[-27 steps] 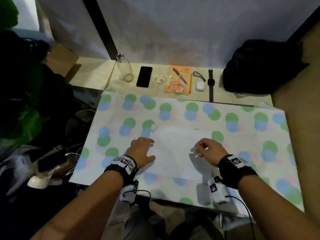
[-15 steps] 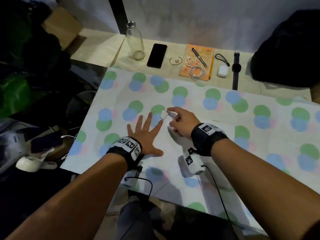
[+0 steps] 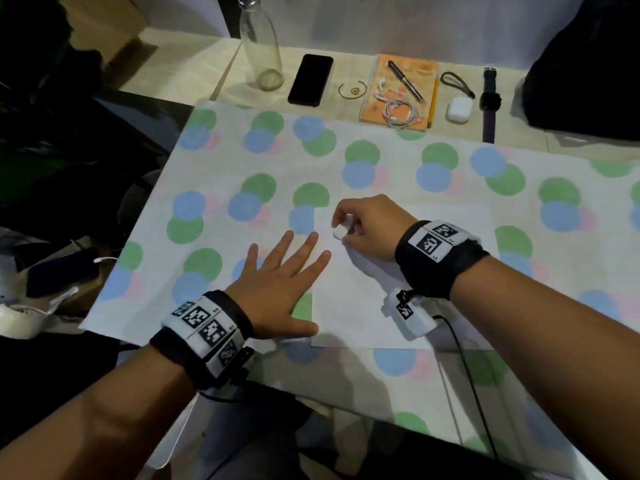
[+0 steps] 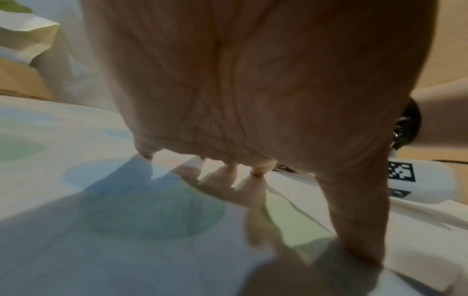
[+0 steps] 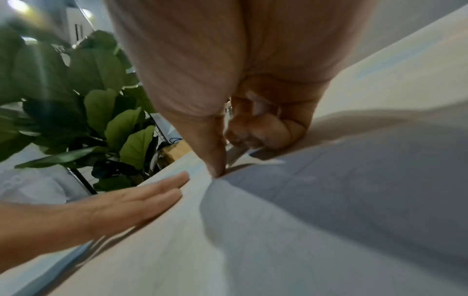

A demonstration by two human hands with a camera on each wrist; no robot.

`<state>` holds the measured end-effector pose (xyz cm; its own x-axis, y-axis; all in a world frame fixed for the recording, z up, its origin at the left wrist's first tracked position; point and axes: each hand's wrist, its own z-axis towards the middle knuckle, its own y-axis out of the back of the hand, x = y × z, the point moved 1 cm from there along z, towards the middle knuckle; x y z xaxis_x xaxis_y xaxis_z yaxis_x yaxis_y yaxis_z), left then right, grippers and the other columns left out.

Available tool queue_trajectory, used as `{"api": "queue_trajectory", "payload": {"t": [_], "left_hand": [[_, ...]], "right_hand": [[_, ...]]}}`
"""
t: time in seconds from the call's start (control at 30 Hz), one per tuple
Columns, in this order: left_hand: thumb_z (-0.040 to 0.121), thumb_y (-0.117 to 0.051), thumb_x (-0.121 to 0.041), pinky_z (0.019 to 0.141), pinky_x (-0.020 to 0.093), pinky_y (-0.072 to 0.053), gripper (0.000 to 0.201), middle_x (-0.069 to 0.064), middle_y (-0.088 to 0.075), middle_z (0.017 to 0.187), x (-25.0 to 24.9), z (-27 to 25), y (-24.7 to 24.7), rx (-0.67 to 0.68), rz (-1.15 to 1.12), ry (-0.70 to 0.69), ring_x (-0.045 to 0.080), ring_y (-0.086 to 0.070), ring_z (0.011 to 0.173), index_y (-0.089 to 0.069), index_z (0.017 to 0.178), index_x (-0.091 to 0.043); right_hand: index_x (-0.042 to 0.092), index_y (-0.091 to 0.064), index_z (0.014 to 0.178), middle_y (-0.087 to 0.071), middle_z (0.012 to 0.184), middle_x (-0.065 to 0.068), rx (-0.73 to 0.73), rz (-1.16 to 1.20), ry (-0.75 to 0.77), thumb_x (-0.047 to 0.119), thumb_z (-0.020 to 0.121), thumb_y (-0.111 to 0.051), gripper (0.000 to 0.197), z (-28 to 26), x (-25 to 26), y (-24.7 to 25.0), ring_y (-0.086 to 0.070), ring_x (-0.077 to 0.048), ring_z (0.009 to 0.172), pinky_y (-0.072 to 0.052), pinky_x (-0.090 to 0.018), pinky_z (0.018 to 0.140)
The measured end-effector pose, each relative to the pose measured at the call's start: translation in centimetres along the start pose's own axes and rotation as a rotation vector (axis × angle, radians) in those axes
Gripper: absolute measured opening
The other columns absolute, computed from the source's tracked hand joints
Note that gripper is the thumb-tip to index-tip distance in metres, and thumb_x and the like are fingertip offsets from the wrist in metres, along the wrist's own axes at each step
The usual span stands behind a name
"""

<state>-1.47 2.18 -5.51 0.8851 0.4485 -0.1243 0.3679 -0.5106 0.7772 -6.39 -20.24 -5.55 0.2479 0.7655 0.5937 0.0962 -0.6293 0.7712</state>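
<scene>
On the dotted cloth [image 3: 221,161] the left hand [image 3: 277,289] lies flat, fingers straight and spread, holding nothing, fingertips on the left edge of the paper [image 3: 363,306]. Just right of it, the right hand [image 3: 370,226] pinches a white eraser [image 3: 340,233] in curled fingers, at the top left corner of the paper.

A home study corner or small office. A wooden desk [image 3: 194,71] stands against a white wall, partly covered by a cloth [image 3: 221,161] with green and blue dots. Along the back lie a glass bottle [image 3: 261,46], phone [image 3: 310,79], orange notebook [image 3: 420,69], pen [image 3: 405,79], earbud case [image 3: 459,110] and watch [image 3: 489,102]. Paper [image 3: 381,306] lies on the cloth. A leafy plant [image 5: 101,80] stands nearby.
</scene>
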Motion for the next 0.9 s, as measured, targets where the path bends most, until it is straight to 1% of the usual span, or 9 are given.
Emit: {"api": "queue_trajectory", "payload": {"t": [0.13,0.33,0.4,0.47,0.53,0.63,0.73,0.83,0.9], "left_hand": [[0.08,-0.056,-0.08,0.118,0.07,0.0,0.118,-0.016,0.048,0.153,-0.1,-0.9,0.0,0.002,0.048,-0.034,0.025,0.04,0.146,0.027,0.154,-0.041],[0.077,-0.053,-0.087,0.121,0.065,-0.003,0.106,-0.025,0.049,0.149,-1.2,-3.5,-0.8,-0.009,0.095,-0.135,0.012,0.043,0.143,-0.001,0.158,-0.043],[0.077,-0.044,-0.093,0.123,0.06,-0.012,0.099,-0.027,0.04,0.156,-1.3,-3.9,-1.1,-0.019,0.121,-0.155,0.008,0.033,0.149,-0.011,0.155,-0.042],[0.077,-0.045,-0.092,0.122,0.047,-0.024,0.09,-0.023,0.019,0.165,-1.5,-3.8,-1.4,-0.073,0.126,-0.176,0.01,0.008,0.155,-0.021,0.147,-0.041],[0.075,-0.048,-0.09,0.12,0.039,-0.028,0.086,-0.017,0.0,0.166,-2.1,-3.5,-1.6,-0.158,0.162,-0.171,0.016,-0.013,0.152,-0.024,0.144,-0.044],[0.072,-0.047,-0.091,0.12,0.044,-0.026,0.105,-0.012,-0.002,0.166,-3.5,-4.5,-1.7,-0.15,0.189,-0.064,0.022,-0.016,0.15,-0.007,0.157,-0.046],[0.076,-0.048,-0.089,0.12,0.045,-0.028,0.105,-0.008,0.001,0.166,-4.9,-5.6,-2.4,-0.134,0.159,0.004,0.024,-0.013,0.151,-0.001,0.16,-0.045],[0.068,-0.036,-0.098,0.116,0.047,-0.034,0.111,-0.003,-0.009,0.163,-6.2,-6.6,-3.0,-0.134,0.182,0.022,0.025,-0.022,0.146,-0.005,0.16,-0.044],[0.059,-0.028,-0.102,0.111,0.044,-0.04,0.114,-0.003,-0.019,0.158,-7.0,-7.2,-3.1,-0.12,0.199,0.004,0.023,-0.032,0.139,-0.015,0.157,-0.046]], "right_hand": [[0.021,-0.068,0.092,-0.054,0.086,0.006,-0.111,-0.053,-0.029,0.038,0.078,-0.082,0.026,-2.6,-1.7,0.7,-0.053,-0.016,0.079,-0.039,-0.03,0.069],[0.017,-0.062,0.09,-0.069,0.081,0.004,-0.193,0.059,-0.084,0.035,0.093,-0.071,0.02,-7.9,-3.1,3.1,-0.063,-0.007,0.057,-0.045,-0.027,0.059],[0.017,-0.063,0.09,-0.069,0.078,0.001,-0.213,0.064,-0.115,0.034,0.094,-0.07,0.019,-9.8,-3.5,3.0,-0.066,-0.009,0.054,-0.049,-0.028,0.056],[0.016,-0.065,0.088,-0.069,0.076,-0.005,-0.225,0.061,-0.119,0.031,0.093,-0.071,0.017,-11.8,-3.7,2.2,-0.067,-0.018,0.053,-0.054,-0.035,0.054],[0.015,-0.067,0.086,-0.069,0.072,-0.012,-0.229,0.044,-0.135,0.029,0.091,-0.073,0.016,-13.8,-3.9,1.3,-0.062,-0.023,0.05,-0.055,-0.039,0.054],[0.013,-0.071,0.084,-0.07,0.072,-0.015,-0.253,0.069,-0.185,0.028,0.09,-0.075,0.016,-17.0,-3.3,1.0,-0.062,-0.022,0.054,-0.055,-0.037,0.054],[0.016,-0.07,0.082,-0.071,0.075,-0.006,-0.277,-0.039,-0.25,0.03,0.089,-0.075,0.016,-19.2,-3.9,1.2,-0.065,-0.016,0.062,-0.049,-0.028,0.057],[0.018,-0.068,0.083,-0.069,0.089,0.001,-0.312,-0.112,-0.295,0.029,0.088,-0.072,0.012,-19.7,-4.8,1.0,-0.065,-0.019,0.082,-0.051,-0.033,0.07],[0.022,-0.066,0.087,-0.066,0.094,0.005,-0.3,-0.15,-0.308,0.031,0.09,-0.068,0.009,-20.0,-4.7,0.7,-0.061,-0.013,0.084,-0.046,-0.028,0.067]]}}
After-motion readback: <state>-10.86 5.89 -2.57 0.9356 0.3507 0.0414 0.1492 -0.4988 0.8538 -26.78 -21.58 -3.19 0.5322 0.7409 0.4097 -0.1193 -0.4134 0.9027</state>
